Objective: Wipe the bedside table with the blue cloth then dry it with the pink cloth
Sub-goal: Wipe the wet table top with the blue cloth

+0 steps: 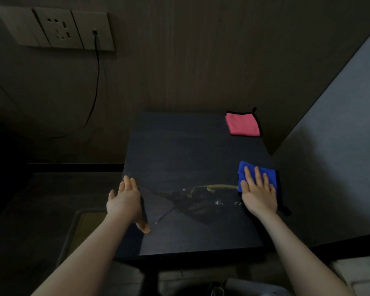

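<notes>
The dark bedside table (pixel 179 146) fills the middle of the view. A folded blue cloth (pixel 244 169) lies near its right edge, and my right hand (pixel 259 193) presses flat on it with straight fingers. Wet streaks and droplets (pixel 201 197) glisten on the tabletop just left of that cloth. A folded pink cloth (pixel 242 124) with black trim sits at the far right corner, untouched. My left hand (pixel 126 199) rests at the table's left edge, fingers straight, thumb on the top.
A wall socket panel (pixel 56 28) with a black cable (pixel 96 82) plugged in hangs at upper left. A grey wall (pixel 340 124) stands close along the right. A lower dark surface with a tray-like object (pixel 88 227) lies to the left.
</notes>
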